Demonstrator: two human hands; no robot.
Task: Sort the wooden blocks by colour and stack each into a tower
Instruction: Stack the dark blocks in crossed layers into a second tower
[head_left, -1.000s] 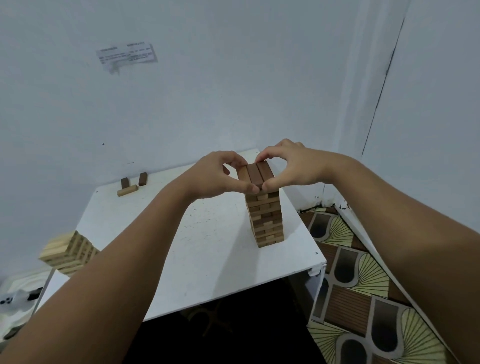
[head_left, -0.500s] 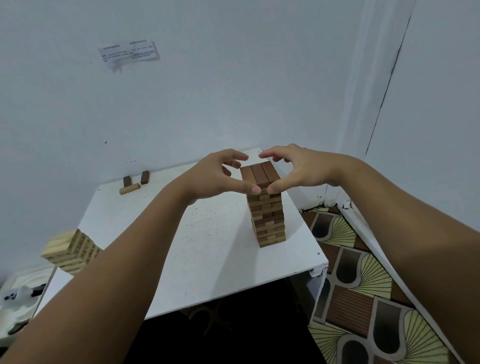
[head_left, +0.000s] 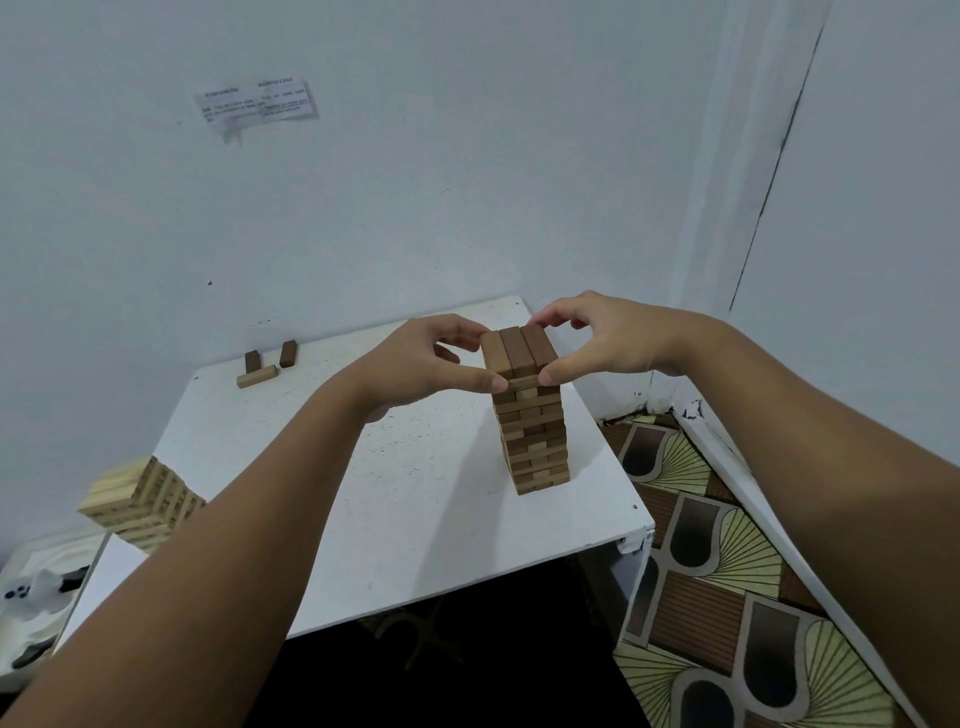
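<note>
A tall tower of brown wooden blocks (head_left: 532, 441) stands on the right part of the white table (head_left: 415, 519). Its top layer is three dark brown blocks (head_left: 519, 353) side by side. My left hand (head_left: 431, 358) and my right hand (head_left: 608, 338) frame this layer from either side. Each thumb presses on the near ends and each index finger curls to the far ends, so both hands pinch the layer. A shorter tower of light wooden blocks (head_left: 140, 499) stands at the table's left edge, partly behind my left forearm.
Near the wall at the back left of the table lie two dark loose blocks (head_left: 288, 353) and a light loose block (head_left: 257, 376). A patterned mat (head_left: 727, 597) covers the floor to the right. A white object (head_left: 31, 597) sits low at the far left.
Half a second ago both index fingers were lifted off the top layer; now they have curled back down to its far ends. The thumbs and the tower stay in place.
</note>
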